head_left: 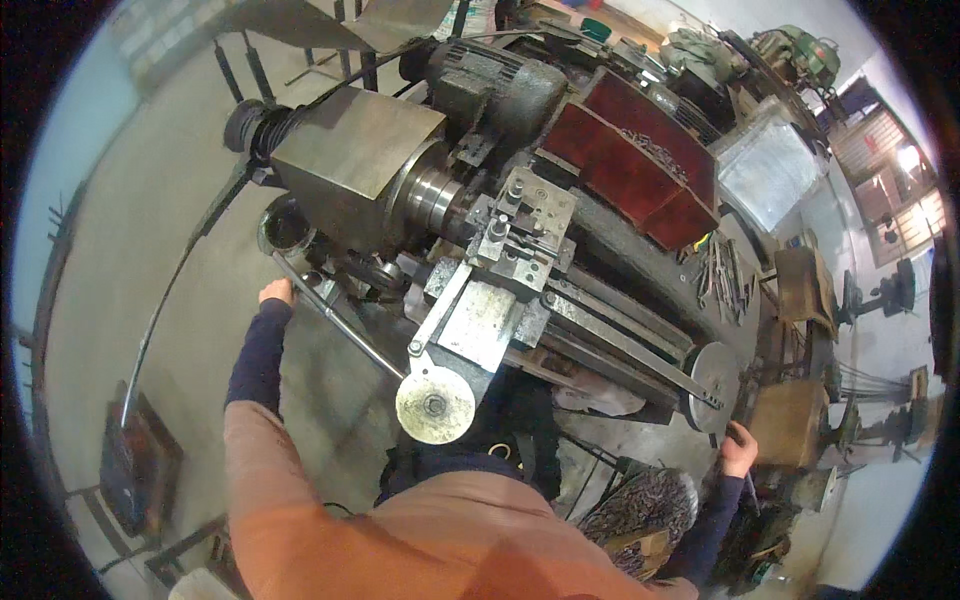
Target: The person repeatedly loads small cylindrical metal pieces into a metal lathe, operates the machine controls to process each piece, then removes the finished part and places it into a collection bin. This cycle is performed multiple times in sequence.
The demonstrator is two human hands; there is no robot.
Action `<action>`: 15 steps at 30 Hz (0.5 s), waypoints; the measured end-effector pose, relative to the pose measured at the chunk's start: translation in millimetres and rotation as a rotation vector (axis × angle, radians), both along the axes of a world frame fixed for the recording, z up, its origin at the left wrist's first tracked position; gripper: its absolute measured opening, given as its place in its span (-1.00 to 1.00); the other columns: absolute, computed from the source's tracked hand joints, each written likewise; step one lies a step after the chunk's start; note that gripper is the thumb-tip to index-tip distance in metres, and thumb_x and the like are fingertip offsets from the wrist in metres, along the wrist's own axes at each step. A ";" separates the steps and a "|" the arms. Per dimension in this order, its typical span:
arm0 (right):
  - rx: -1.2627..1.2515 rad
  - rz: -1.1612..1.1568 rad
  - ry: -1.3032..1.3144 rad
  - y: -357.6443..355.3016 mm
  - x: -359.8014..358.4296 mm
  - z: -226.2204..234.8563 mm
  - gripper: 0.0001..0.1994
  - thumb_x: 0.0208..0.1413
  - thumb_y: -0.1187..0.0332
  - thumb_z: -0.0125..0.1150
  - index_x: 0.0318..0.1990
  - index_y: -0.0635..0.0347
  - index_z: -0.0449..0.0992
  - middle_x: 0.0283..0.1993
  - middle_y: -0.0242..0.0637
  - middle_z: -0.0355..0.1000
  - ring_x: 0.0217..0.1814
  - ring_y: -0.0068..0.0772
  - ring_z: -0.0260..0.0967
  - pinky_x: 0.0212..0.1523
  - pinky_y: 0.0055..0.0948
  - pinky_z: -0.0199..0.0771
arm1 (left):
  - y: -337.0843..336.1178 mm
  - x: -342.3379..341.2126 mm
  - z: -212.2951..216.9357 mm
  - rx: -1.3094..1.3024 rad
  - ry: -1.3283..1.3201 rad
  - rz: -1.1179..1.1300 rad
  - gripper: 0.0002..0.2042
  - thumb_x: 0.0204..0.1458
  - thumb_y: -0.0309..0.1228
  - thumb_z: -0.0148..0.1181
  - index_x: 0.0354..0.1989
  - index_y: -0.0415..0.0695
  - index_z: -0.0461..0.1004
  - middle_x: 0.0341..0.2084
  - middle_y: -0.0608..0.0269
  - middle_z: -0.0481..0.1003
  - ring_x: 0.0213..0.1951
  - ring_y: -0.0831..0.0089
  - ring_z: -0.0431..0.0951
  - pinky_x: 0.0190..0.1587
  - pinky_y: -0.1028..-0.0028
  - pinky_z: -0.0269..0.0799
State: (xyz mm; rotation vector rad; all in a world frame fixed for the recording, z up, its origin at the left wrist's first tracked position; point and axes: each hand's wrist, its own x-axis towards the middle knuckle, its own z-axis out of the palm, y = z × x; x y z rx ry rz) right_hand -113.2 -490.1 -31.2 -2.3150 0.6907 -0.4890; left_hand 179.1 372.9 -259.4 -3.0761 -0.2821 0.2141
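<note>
A metal-turning lathe stretches before me, its chuck (436, 200) facing the tool post (497, 228). My left hand (277, 291) is closed at the upper end of a long bright metal lever (345, 325), which slants down to the cross-slide's round dial wheel (436, 404). Beyond the right end of the bed stands a large grey handwheel (714, 385). At its lower edge, my right hand (738, 451) has its fingers curled around what looks like the wheel's handle, mostly hidden by the fingers.
A dark red tray (610, 150) with metal shavings lies behind the bed. Several wrenches (722, 280) rest to its right. The headstock (350, 150) and motor (495, 85) stand at the back left. A heap of shavings (645, 510) sits low, near my right arm.
</note>
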 end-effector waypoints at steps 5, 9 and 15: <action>-0.424 -0.277 0.685 -89.5 -45.8 -24.3 -0.54 -0.22 0.44 0.16 -0.02 0.11 0.44 -0.18 -0.08 0.47 -0.14 -0.19 0.43 -0.13 -0.34 0.39 | 14.0 -44.3 47.5 -0.710 -0.373 0.189 -0.62 -0.09 -0.32 0.18 -0.08 -0.21 0.37 -0.46 0.03 0.51 -0.58 0.36 0.52 -0.47 0.38 0.47; -0.425 -0.235 1.103 -212.2 -106.8 -41.2 -0.56 -0.23 0.33 0.22 -0.06 0.09 0.44 -0.08 -0.04 0.42 -0.04 -0.09 0.37 -0.06 -0.27 0.37 | -19.1 -37.7 50.0 -1.389 -0.473 0.524 -0.56 0.04 -0.23 0.08 -0.04 -0.36 0.30 -0.49 0.04 0.49 -0.65 0.41 0.49 -0.65 0.52 0.43; -0.417 -0.438 1.027 -125.9 -54.8 -49.9 -0.65 -0.20 0.25 0.18 -0.23 0.24 0.48 -0.14 -0.04 0.44 -0.05 -0.09 0.39 -0.08 -0.24 0.39 | -63.5 -20.1 97.8 -1.208 -0.377 0.578 -0.55 0.00 -0.21 0.05 -0.09 -0.37 0.27 -0.52 0.00 0.49 -0.68 0.32 0.50 -0.66 0.45 0.44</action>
